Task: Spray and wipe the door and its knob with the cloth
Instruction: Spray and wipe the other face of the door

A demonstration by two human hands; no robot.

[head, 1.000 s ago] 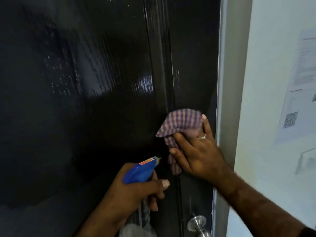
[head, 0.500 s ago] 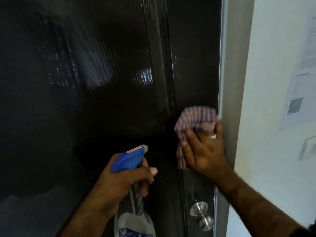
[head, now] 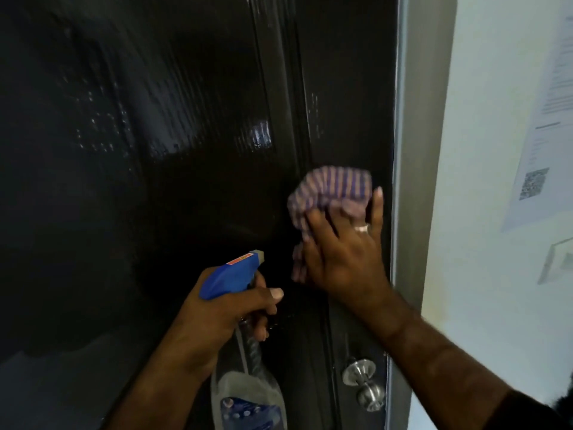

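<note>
Checked cloth (head: 333,193) pressed flat under our right hand (head: 342,259), we wipe the dark door (head: 186,150) above its knob (head: 364,383); left hand (head: 223,318) grips the spray bottle (head: 231,277). Knob likely next, lower down.

The right hand (head: 341,249) was raised with its palm turned away from the camera, fingers spread and extended upward, a ring on one finger, and its forearm entered from the lower right. The left hand (head: 229,308) sat lower and to the left, fingers curled in a grip with the thumb lying across the top, its forearm rising from the bottom edge.
</note>
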